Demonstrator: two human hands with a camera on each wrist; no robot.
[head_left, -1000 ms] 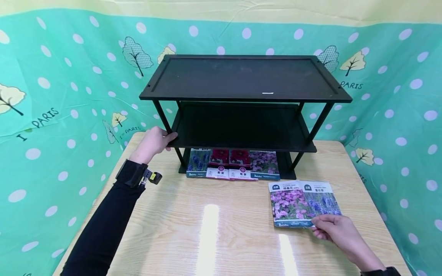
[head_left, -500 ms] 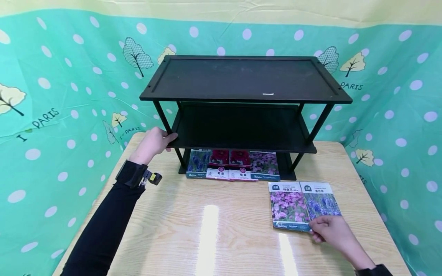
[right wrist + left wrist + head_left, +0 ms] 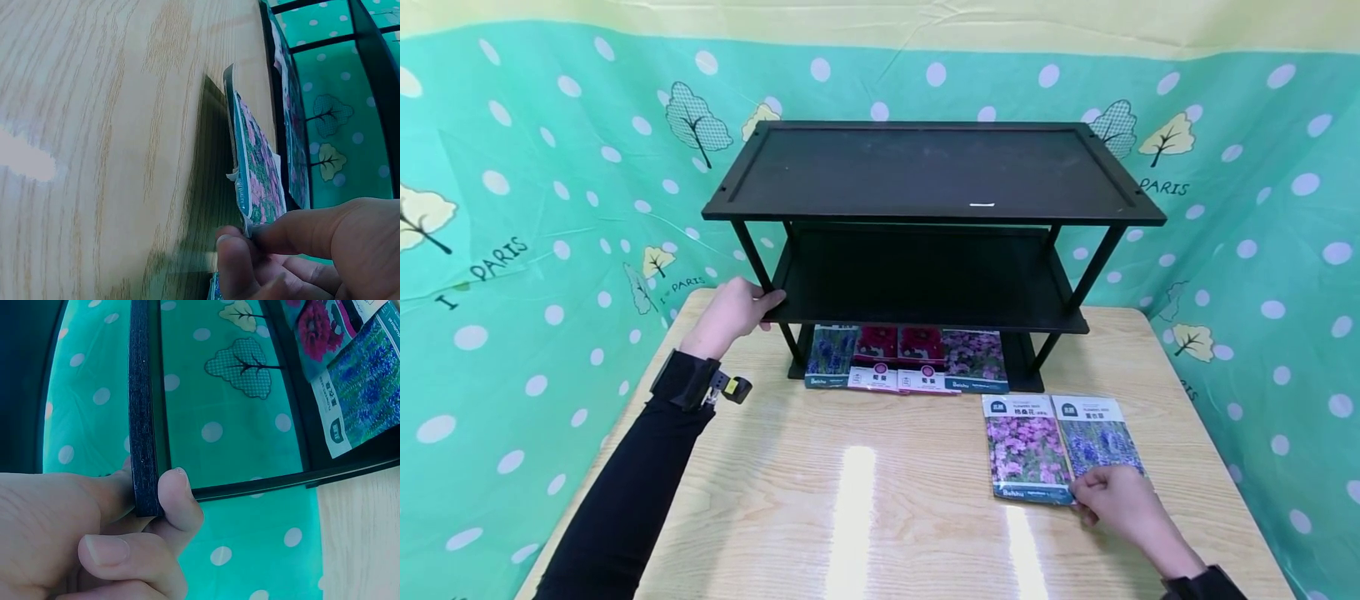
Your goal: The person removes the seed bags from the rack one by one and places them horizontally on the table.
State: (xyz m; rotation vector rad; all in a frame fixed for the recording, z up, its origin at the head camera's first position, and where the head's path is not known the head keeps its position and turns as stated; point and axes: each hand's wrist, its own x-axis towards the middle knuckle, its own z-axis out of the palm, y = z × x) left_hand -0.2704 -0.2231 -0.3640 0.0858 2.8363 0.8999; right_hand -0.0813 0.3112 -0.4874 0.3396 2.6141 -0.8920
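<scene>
My left hand (image 3: 730, 312) grips the left front corner of the black rack's middle shelf (image 3: 917, 279); in the left wrist view, thumb and fingers (image 3: 178, 494) lie on either side of the shelf edge. My right hand (image 3: 1116, 504) pinches the lower right corner of a seed packet with pink flowers (image 3: 1026, 446). In the right wrist view, this packet (image 3: 259, 165) is tilted, with a shadow on the table beside it. Right beside it lies a seed packet with blue-purple flowers (image 3: 1097, 437), its lower part hidden by my right hand.
On the rack's bottom shelf (image 3: 1024, 358) several seed packets stand in a row, including dark red flower packets (image 3: 876, 358) and a purple one (image 3: 976, 358). The rack's top shelf (image 3: 925, 171) overhangs them. A green polka-dot cloth (image 3: 550, 208) hangs around the wooden table (image 3: 760, 500).
My right hand has shifted slightly left, and the pink flower packet has straightened, overlapping the blue-purple packet less. The left hand keeps its grip on the shelf.
</scene>
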